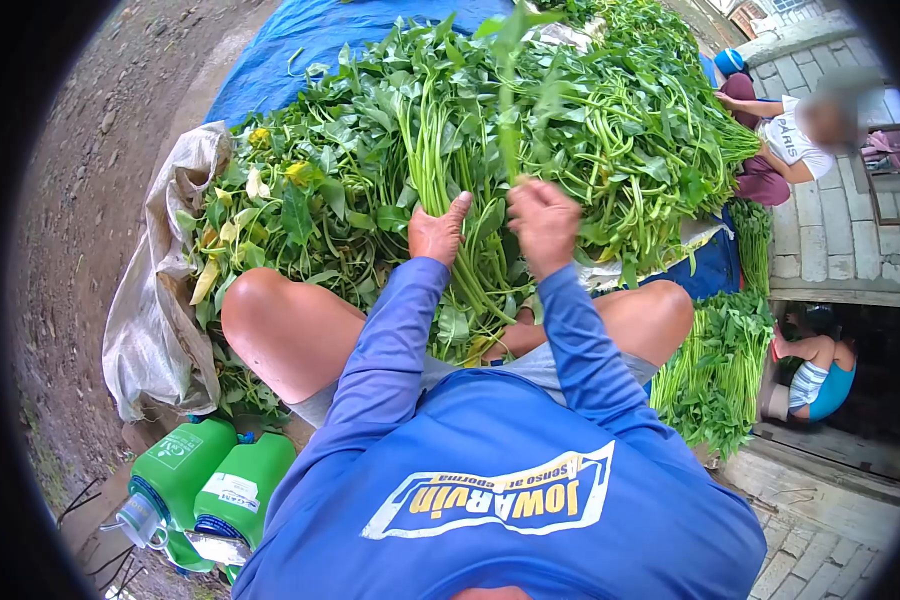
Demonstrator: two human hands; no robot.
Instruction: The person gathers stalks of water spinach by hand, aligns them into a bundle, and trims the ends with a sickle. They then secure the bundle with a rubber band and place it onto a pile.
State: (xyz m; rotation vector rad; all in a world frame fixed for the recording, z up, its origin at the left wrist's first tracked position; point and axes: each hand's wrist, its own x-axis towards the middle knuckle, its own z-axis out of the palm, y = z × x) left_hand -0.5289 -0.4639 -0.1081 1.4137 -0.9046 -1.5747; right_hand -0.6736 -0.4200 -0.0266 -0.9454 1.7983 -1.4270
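My left hand (437, 232) is wrapped round a bunch of water spinach stems (430, 150), its leafy ends pointing away from me. Beside it, my right hand (547, 222) is closed in a pinch on a single water spinach stalk (508, 110), which stands up and is partly smeared by motion. Both hands are over a broad heap of loose water spinach (610, 125) that spreads in front of my knees. Some yellowed leaves (206, 280) lie at the heap's left edge.
A blue tarp (290, 50) and a pale sack (160, 310) border the heap. Green jugs (245, 485) stand at lower left. Bundled greens (715, 370) lie to the right. One person (790, 140) sits at the heap's right side, another (820, 380) in a doorway.
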